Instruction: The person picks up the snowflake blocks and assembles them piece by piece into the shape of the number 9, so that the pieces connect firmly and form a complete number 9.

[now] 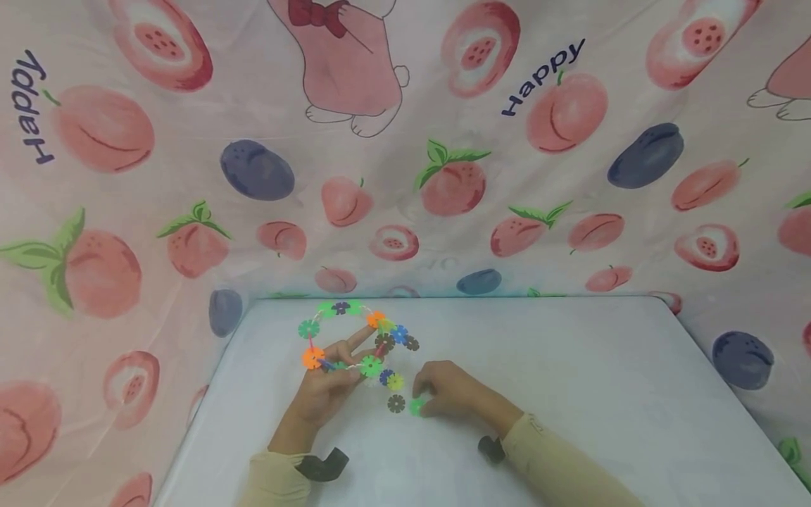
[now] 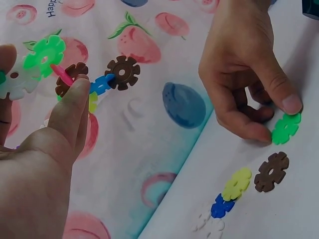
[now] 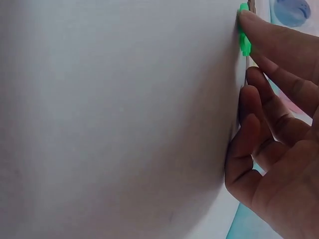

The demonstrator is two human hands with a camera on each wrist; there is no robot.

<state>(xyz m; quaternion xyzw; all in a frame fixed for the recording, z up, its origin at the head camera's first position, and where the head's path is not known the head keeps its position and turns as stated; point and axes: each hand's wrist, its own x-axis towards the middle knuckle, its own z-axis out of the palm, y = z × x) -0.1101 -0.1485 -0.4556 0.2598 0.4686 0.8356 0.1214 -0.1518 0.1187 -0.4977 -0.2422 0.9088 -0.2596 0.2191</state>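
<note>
A ring of joined, notched plastic discs in orange, green, purple, brown and blue (image 1: 308, 329) is held up by my left hand (image 1: 323, 387), its fingers among the pieces. In the left wrist view, my left hand (image 2: 45, 149) is beside a pink disc (image 2: 62, 74) and a brown disc (image 2: 123, 72) on that chain. Thumb and fingertips of my right hand (image 1: 453, 394) pinch a green disc (image 1: 417, 407) at the table surface, also visible in the right wrist view, where my right hand (image 3: 284, 114) has its other fingers curled.
Beside the green disc lies a loose brown disc (image 2: 271, 172). Near it are a yellow disc (image 2: 237, 183), a blue disc (image 2: 222, 206) and clear pieces (image 2: 214, 229) on the white table (image 1: 570, 394). A fruit-printed cloth (image 1: 405, 183) stands behind the table.
</note>
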